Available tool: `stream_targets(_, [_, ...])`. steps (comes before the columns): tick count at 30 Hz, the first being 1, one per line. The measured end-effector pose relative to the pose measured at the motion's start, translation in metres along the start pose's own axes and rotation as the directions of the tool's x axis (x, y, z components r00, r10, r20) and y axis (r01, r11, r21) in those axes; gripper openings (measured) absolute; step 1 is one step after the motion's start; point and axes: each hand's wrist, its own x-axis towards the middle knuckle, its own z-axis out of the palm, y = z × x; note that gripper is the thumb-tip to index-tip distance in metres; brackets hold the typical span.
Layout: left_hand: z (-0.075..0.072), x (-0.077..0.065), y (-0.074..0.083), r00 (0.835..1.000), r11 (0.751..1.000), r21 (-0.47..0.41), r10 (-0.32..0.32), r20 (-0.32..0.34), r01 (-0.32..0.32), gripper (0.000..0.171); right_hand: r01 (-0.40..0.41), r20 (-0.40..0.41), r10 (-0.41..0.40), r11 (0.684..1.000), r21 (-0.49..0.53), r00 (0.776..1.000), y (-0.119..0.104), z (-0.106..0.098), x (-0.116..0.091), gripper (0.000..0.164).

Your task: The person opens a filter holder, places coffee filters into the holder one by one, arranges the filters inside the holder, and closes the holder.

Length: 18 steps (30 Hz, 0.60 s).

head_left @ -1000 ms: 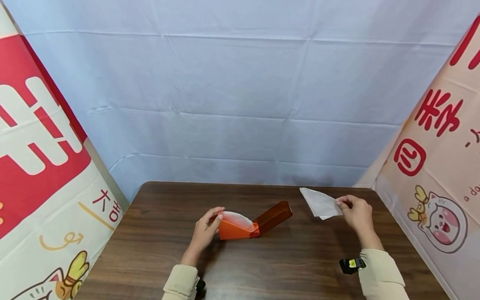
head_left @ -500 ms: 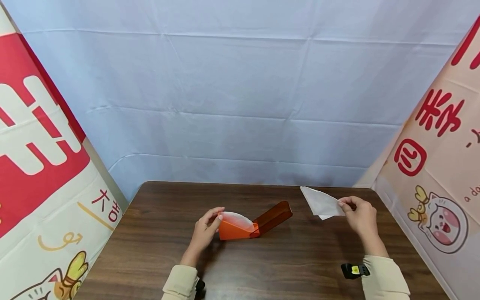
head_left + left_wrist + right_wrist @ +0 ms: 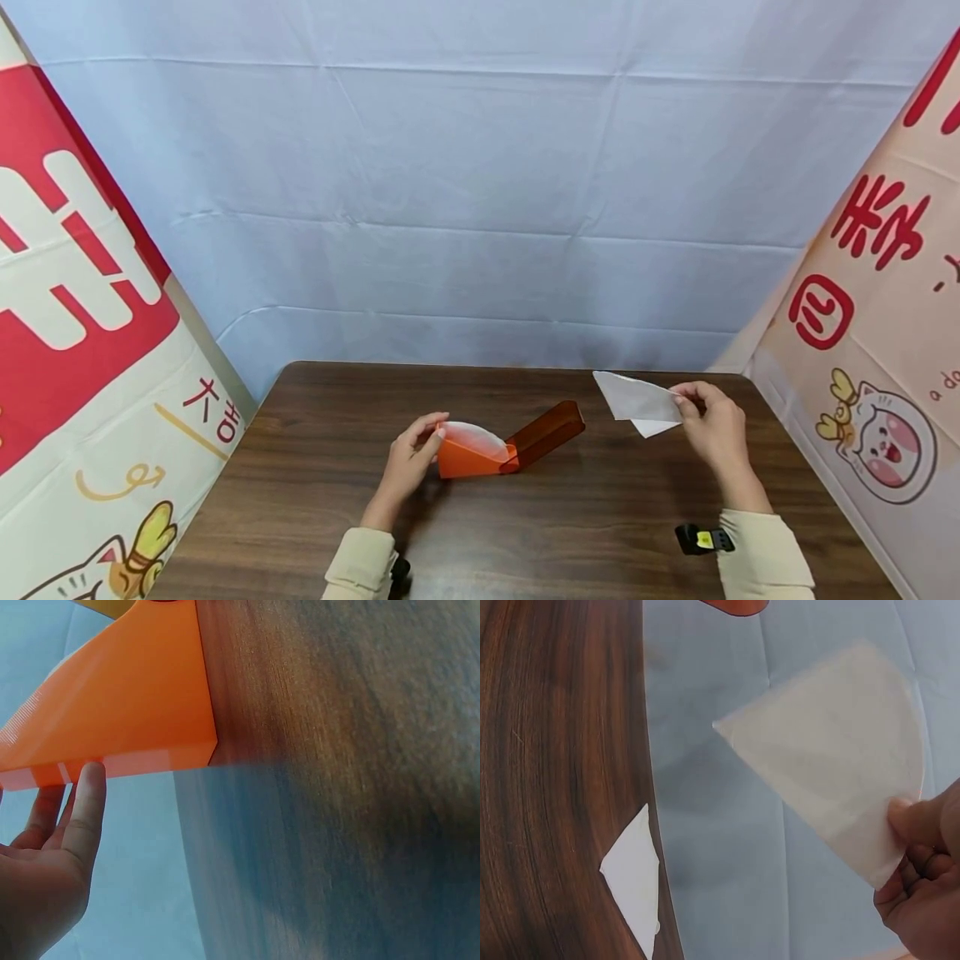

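Note:
A narrow orange case [image 3: 472, 460] stands on the table with white coffee filter papers [image 3: 476, 437] inside. Its brown see-through lid [image 3: 547, 433] is swung back to the right. My left hand [image 3: 408, 458] holds the case at its left end, thumb at the front corner; in the left wrist view the fingers [image 3: 90, 802] touch the narrow end. My right hand [image 3: 716, 425] pinches a coffee filter paper [image 3: 832, 750] at one edge, raised above the table. Below it another white filter paper [image 3: 634, 881] lies on the table, partly hidden in the head view.
The dark wooden table [image 3: 337, 400] ends at a pale blue cloth backdrop [image 3: 480, 167]. Printed cloths hang on the left [image 3: 75, 400] and right [image 3: 922, 358]. A small black device [image 3: 705, 540] sits at the right wrist.
The right hand has shifted slightly up and left, and its filter paper has moved left with it. More of the lower paper shows below. The left hand and case stay put.

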Motion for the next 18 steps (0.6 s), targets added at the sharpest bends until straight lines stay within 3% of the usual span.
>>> stream_targets(10, [0.000, 0.001, 0.000, 1.000, 1.000, 0.001, 0.003, -0.002, -0.003, 0.028, 0.012, -0.023, -0.011, 0.998, 0.054, 1.000, -0.006, 0.002, 0.002, 0.006])
stream_targets(18, [0.000, 0.001, 0.001, 1.000, 1.000, -0.006, -0.001, 0.006, 0.001, 0.028, 0.071, -0.049, -0.066, 0.992, 0.100, 0.997, -0.016, 0.005, 0.004, 0.010])
